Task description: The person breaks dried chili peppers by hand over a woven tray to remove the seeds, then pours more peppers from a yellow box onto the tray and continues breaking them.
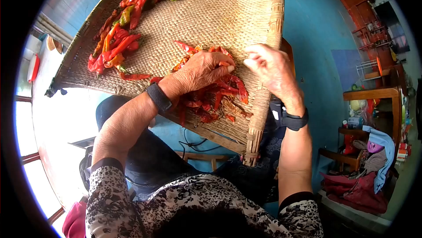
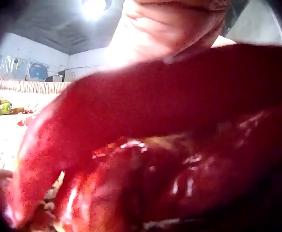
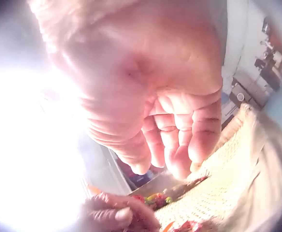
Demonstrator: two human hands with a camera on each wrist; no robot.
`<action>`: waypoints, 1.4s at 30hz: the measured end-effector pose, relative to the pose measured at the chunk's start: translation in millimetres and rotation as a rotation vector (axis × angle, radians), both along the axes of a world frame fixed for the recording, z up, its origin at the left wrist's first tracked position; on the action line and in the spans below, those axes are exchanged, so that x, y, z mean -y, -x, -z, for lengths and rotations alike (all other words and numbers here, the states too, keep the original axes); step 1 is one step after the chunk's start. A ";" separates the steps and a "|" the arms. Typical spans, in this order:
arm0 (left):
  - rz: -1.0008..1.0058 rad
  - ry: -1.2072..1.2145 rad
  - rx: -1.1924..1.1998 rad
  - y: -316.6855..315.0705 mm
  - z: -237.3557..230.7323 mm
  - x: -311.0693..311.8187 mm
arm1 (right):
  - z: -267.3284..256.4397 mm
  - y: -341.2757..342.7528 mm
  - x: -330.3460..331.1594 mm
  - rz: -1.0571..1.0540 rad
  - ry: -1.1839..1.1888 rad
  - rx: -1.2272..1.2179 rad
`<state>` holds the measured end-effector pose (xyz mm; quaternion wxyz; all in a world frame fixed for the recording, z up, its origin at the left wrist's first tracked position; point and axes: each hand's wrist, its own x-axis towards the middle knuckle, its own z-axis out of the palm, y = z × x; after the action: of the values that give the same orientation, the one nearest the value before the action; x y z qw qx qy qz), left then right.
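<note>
Over the front part of a woven tray (image 1: 211,18), my left hand (image 1: 200,71) pinches a red pepper (image 1: 224,64) between thumb and fingers. Dried red peppers (image 1: 204,106) lie in a pile below and around this hand. In the left wrist view a red pepper (image 2: 131,101) fills most of the picture, with part of the left hand (image 2: 165,29) above. My right hand (image 1: 274,71) hovers over the tray's right rim, its fingers loosely bent. Nothing shows between the fingers of the right hand (image 3: 155,96) in the right wrist view.
A curved band of red, orange and green peppers (image 1: 116,47) lies along the tray's left and far side. The tray's front edge is above the person's lap. At the right, a wooden shelf (image 1: 371,94) holds assorted goods, with cloths (image 1: 360,192) heaped below.
</note>
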<state>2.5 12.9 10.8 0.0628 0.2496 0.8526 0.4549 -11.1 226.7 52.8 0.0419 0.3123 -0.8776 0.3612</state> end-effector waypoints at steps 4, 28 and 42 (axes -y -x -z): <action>0.004 -0.025 -0.176 2.0 8.6 3.2 | 1.8 -5.6 35.8 -0.142 0.030 0.006; 0.130 0.395 -0.434 -7.0 29.1 -4.0 | -17.8 16.3 -79.8 0.726 0.000 -0.435; -0.056 0.159 -0.351 -2.8 21.4 -3.7 | 5.9 5.5 25.8 -0.141 -0.106 -0.053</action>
<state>5.3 16.7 -10.5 -0.0798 0.2957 0.8903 0.3370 -16.6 200.9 46.8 0.0230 0.3845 -0.8699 0.3081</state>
